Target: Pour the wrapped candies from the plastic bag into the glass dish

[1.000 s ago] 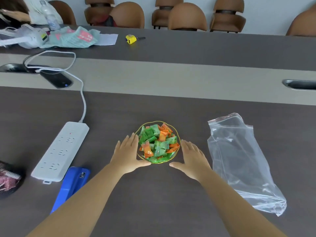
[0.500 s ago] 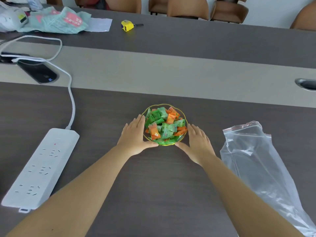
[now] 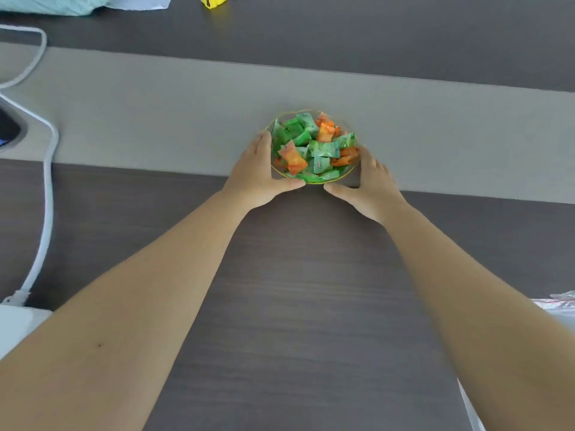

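A small glass dish (image 3: 337, 179) with a yellowish rim sits on the light grey middle strip of the table, heaped with green and orange wrapped candies (image 3: 312, 147). My left hand (image 3: 259, 172) cups the dish's left side, thumb at its near edge. My right hand (image 3: 371, 181) cups the right side, thumb pointing in under the near rim. Both arms are stretched far forward. The clear plastic bag (image 3: 560, 309) lies flat at the right edge, only a corner showing past my right forearm; no candies show in it.
A white power strip (image 3: 15, 325) and its cable (image 3: 46, 188) run along the left edge. A yellow tape measure (image 3: 214, 0) and a teal packet (image 3: 46, 4) lie at the far side. The light strip (image 3: 155, 113) crosses the dark wood tabletop (image 3: 305, 306).
Both hands closed in on the dish and slid it away from me, off the dark wood onto the light strip. The view tilted down and forward, and most of the bag left the frame.
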